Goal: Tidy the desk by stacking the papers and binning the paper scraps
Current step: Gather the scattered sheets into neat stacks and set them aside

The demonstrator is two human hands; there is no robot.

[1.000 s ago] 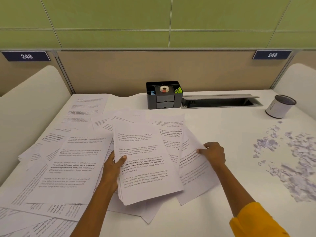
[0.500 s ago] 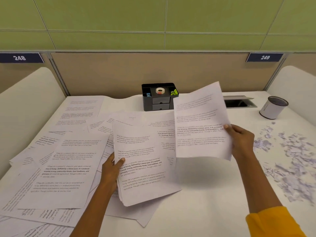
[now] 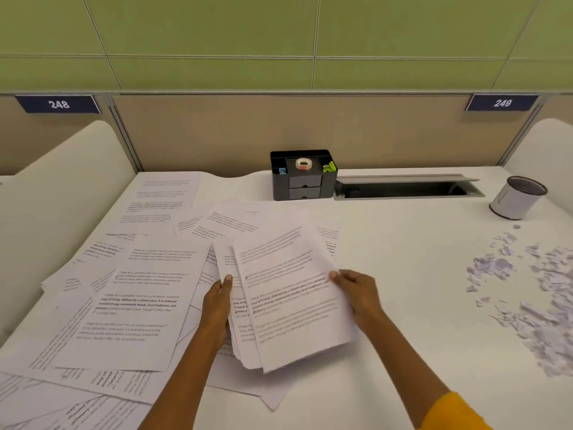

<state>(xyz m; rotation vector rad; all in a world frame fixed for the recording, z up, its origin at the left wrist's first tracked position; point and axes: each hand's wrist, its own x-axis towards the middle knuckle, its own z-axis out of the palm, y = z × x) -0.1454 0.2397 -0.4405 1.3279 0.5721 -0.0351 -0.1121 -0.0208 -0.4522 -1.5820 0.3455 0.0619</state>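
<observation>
Lowered since before, top sheet [image 3: 294,293] overlies stack [image 3: 245,333], long axis running away; right hand [image 3: 356,293] pinches sheet; left hand [image 3: 218,305] grips stack.

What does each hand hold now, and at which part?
The left hand holds the stack of printed papers at its left edge. The right hand pinches the top sheet at its right edge, over the stack.
</observation>
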